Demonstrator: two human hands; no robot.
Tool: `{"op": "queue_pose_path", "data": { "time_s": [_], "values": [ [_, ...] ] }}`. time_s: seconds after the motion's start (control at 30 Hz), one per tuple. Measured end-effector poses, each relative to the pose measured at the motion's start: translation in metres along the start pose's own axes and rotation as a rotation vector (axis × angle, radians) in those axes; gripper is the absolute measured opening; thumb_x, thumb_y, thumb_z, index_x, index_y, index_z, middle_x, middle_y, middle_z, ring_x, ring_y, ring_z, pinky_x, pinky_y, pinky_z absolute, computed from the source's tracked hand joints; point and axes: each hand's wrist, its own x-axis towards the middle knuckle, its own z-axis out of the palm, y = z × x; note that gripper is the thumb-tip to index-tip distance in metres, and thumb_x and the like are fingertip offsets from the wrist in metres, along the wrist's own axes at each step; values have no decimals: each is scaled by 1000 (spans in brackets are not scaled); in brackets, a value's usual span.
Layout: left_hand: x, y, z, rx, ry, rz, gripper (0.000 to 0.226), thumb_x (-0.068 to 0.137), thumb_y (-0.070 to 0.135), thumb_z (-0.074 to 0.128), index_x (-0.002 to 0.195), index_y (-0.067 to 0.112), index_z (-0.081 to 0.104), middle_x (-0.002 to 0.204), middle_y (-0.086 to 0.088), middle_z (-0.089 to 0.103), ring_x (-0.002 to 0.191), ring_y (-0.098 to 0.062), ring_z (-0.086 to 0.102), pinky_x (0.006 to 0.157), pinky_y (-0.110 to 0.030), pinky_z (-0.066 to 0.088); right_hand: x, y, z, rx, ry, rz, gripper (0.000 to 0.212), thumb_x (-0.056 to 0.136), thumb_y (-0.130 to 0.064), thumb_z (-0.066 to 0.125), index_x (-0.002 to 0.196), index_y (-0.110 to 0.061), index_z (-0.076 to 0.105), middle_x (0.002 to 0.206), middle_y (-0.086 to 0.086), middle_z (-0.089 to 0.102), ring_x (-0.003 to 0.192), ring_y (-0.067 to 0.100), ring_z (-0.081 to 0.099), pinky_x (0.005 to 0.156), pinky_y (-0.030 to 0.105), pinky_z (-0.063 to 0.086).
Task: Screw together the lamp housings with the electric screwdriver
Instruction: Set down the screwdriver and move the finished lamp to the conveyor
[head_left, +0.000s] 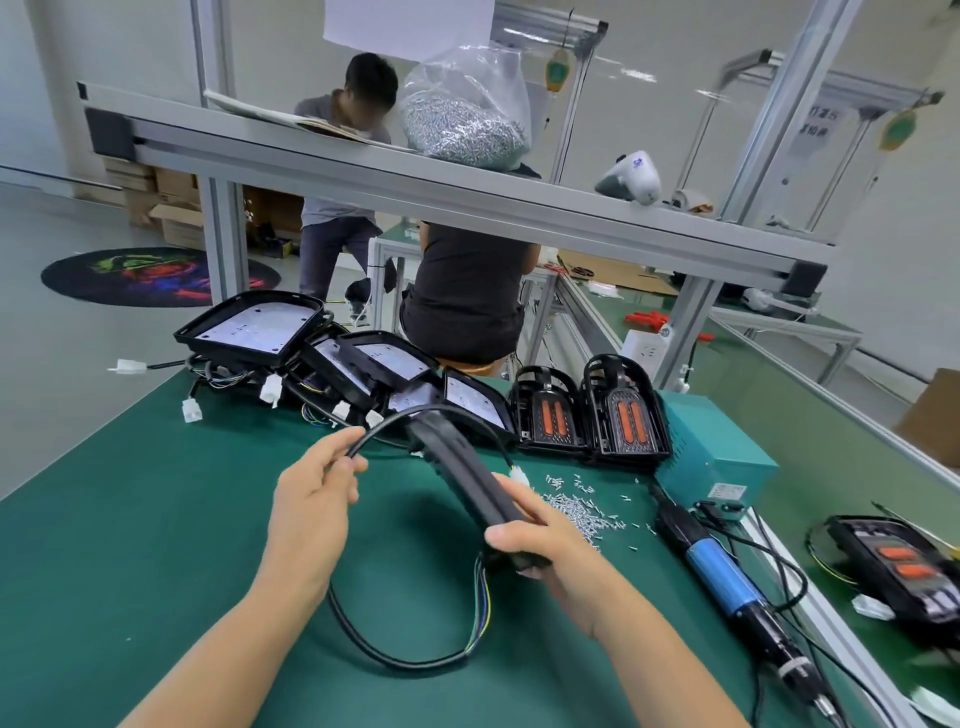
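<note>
- A worker's right hand (540, 540) grips the near end of a black lamp housing (467, 478), thumb over the top edge and fingers curled beneath, holding it edge-on and tilted above the green bench mat (156, 519).
- The left hand (317, 499), to the left of the held housing, pinches the black cable (395, 415) that arcs out of the housing's far end, thumb and fingers closed on it.
- A second loop of black cable (363, 639) with coloured wires hangs from the housing's near end and lies on the mat below it.
- The electric screwdriver (722, 577), with its blue grip, lies untouched on the mat to the right of the held housing, its cord trailing off toward the near edge.
- Loose screws (582, 506) are scattered on the mat between the held housing and the screwdriver.
- Behind the held housing, a row of open housing backs (260, 327) with pale plates and white connectors leans along the mat's far edge.
- To the right of that row, two assembled lamps (587, 415) with orange lenses stand upright beside a teal power box (711, 441).
- Another lamp (904, 566) with orange lenses lies far right of the screwdriver, beyond the bench rail.
- Above the held housing, an aluminium shelf (415, 176) carries a clear bag of screws (467, 109).
- Two people sit at benches beyond the shelf.
</note>
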Motion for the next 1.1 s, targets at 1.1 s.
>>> {"op": "queue_pose_path", "data": {
  "time_s": [1.1],
  "values": [
    [-44, 79, 82, -143, -334, 32, 37, 70, 18, 82, 101, 24, 64, 86, 11, 73, 81, -3, 69, 66, -12, 50, -21, -13, 48, -33, 395, -526, 81, 63, -49, 72, 135, -56, 36, 155, -15, 26, 142, -3, 27, 117, 31, 30]
  ]
}}
